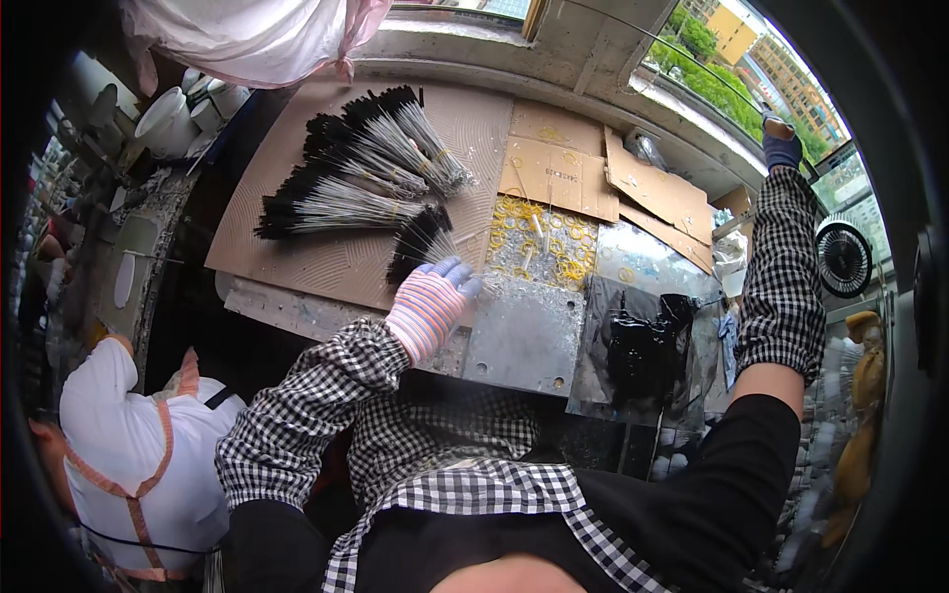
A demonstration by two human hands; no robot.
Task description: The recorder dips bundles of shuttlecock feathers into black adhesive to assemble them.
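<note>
My left hand, in a striped glove of pink, orange and blue, is closed on a small bundle of black-tipped wire brushes at the board's front edge. Their bristle ends point away from me. Just beyond it, several larger bundles of the same brushes lie on the ridged brown board, tied with yellow bands. My right hand, in a dark glove with bare fingertips, is stretched far up to the right beside the window. Its fingers look curled; what they grip is too small to make out.
Yellow rubber bands lie right of my left hand, behind a grey metal plate. Black glossy sheeting covers the bench beside it. Cardboard lies behind. A small fan stands right; a person in white is at left.
</note>
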